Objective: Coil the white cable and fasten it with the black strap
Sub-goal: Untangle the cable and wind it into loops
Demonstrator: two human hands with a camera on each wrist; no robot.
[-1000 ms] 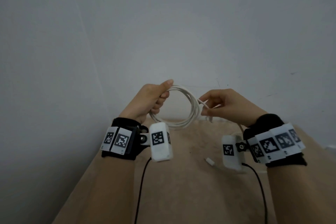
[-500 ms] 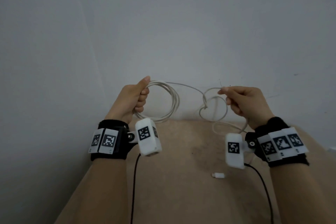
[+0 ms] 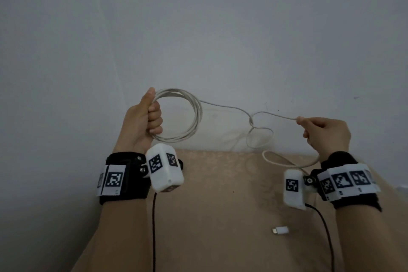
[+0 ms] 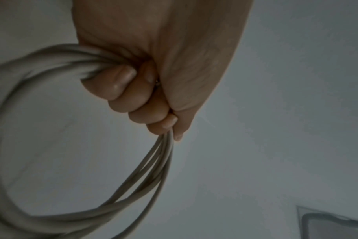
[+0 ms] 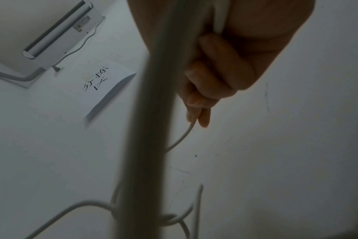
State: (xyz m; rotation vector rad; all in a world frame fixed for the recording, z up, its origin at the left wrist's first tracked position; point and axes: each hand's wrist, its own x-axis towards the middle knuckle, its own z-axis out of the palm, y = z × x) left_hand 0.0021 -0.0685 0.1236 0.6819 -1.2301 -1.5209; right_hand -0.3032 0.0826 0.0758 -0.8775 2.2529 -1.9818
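Coiling step: coil [image 3: 176, 115] is gripped in left hand [image 3: 141, 123], cable [image 3: 276, 116] pinched by right hand [image 3: 326, 134]. Kink [image 3: 252, 123] likely needs untwisting before next loop; strap unseen.

Both forearms raised in front of the body, hands well apart. Left hand [image 3: 142, 120]: fist upright, thumb up along the top, fingers [image 4: 121, 84] curled tight round coiled turns of white cable [image 3: 176, 115]. Right hand [image 3: 326, 132]: thumb and fingertips pinch a single strand, remaining fingers curled
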